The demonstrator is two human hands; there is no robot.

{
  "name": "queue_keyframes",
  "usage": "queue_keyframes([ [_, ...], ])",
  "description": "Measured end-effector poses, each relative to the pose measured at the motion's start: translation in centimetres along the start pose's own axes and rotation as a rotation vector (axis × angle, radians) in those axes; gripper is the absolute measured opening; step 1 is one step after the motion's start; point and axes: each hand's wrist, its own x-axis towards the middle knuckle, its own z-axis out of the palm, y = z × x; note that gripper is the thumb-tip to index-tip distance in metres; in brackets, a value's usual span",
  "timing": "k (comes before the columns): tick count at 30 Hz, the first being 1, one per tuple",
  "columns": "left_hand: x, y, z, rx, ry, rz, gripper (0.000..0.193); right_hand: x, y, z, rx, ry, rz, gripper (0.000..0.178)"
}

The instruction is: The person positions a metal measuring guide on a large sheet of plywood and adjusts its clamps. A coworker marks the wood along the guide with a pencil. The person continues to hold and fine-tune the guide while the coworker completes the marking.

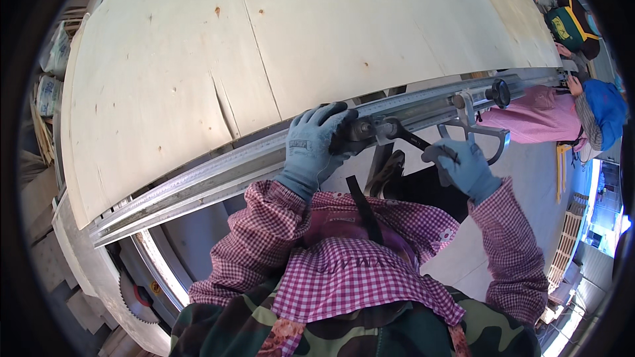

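My left hand [312, 145], in a light blue-grey glove with dark fingertips, is closed around a dark metal block [357, 133] on the long metal rail. In my right hand [466, 166], gloved alike, is the end of a dark wrench [411, 137]. The wrench's head meets the side of that block, at a bolt-like part I cannot make out clearly. Along the rail [198, 173] runs a measuring scale. Farther right on it sits a metal bracket [468, 119] with a black round knob [499, 93].
A large pale plywood sheet [317, 33] lies just beyond the rail. At lower left a toothed circular saw blade [134, 301] shows by the machine's edge. Two people stand at right, one in a pink apron [529, 116] near the rail's end. Wood scraps [83, 311] lie at left.
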Motion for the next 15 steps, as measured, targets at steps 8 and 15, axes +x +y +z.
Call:
queue_keyframes([
  [8, -0.2, -0.1, 0.6, 0.054, 0.057, -0.015, 0.076, 7.3, -5.1, -5.1, -0.323, -0.345, -0.067, 0.021],
  [15, -0.4, 0.0, 0.3, 0.070, 0.006, -0.016, 0.072, 14.2, -8.6, -7.2, -0.641, -0.426, -0.258, 0.027],
])
